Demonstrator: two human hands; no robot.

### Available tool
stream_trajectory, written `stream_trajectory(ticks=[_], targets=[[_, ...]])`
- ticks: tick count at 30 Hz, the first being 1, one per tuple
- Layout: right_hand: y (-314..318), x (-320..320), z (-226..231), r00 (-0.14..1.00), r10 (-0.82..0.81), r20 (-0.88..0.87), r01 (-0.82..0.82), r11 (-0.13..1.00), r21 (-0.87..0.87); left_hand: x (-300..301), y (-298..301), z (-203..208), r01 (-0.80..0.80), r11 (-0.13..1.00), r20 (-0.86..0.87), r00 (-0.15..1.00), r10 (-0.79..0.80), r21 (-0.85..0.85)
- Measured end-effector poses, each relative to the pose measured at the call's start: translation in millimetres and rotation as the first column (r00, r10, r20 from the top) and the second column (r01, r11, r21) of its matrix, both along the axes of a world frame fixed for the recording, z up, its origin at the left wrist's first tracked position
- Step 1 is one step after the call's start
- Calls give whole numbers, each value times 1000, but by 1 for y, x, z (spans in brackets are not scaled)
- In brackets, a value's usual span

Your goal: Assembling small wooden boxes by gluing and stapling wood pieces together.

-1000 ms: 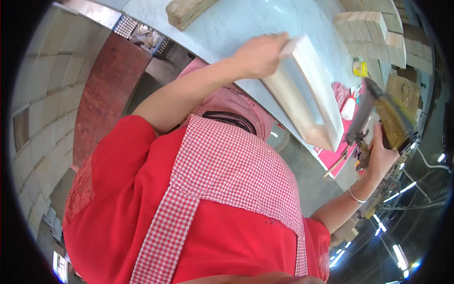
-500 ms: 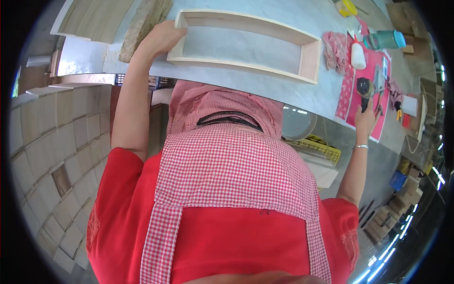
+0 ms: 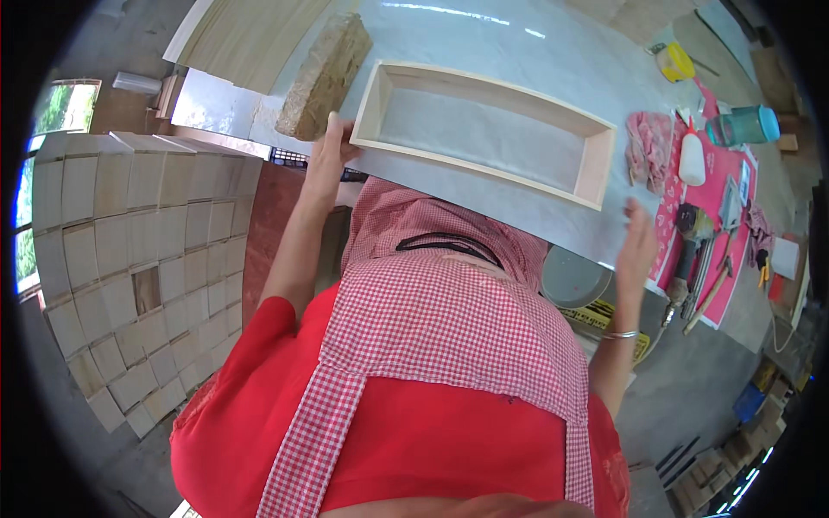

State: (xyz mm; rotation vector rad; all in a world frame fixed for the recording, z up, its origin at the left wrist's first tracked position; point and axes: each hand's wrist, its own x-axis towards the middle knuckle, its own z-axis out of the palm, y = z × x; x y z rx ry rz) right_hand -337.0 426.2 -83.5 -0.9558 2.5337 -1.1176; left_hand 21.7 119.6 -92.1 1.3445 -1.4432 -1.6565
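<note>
A shallow rectangular frame of pale wood (image 3: 484,164) lies on the light-coloured tabletop (image 3: 484,121), its inside showing the table surface. My left hand (image 3: 326,160) is at its left near corner, fingers apart; whether they touch the wood I cannot tell. Beyond those fingers rests a rough, brownish block (image 3: 326,78). Off the frame's right end hovers my right hand (image 3: 637,246), holding nothing, with its fingers stretched out. To its right, a dark air tool (image 3: 688,250) with a hose fitting lies on a pink mat (image 3: 721,177).
A white glue bottle (image 3: 692,157), a crumpled pink cloth (image 3: 649,148), a teal bottle (image 3: 744,127) and a hammer (image 3: 710,295) are on the right. Thin boards (image 3: 250,39) lie far left. Stacked wooden pieces (image 3: 138,233) stand beside me on the left.
My right hand has let go of the air tool, left on the mat, and come toward the frame. My left hand's grip on the frame's left end has loosened. The view has shifted.
</note>
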Motion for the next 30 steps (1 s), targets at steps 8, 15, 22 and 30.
stream_trajectory(ticks=[8, 15, 22, 30], targets=[[-52, 7, 63, 990, 140, -31, -143, 936, -321, -30, -11, 70, -18, 955, -107, 994, -14, -297], [-83, -36, 39, 925, 115, 363, -7, 958, -286, -73, -33, 69, 147, 968, 196, 975, -106, -205], [-95, -34, 33, 914, 98, 395, -21, 981, -194, -80, -53, 48, 210, 961, 278, 948, -155, -180], [-98, -47, 29, 895, 39, 444, -19, 999, -49, -85, -53, 50, 230, 970, 254, 946, -203, -84]])
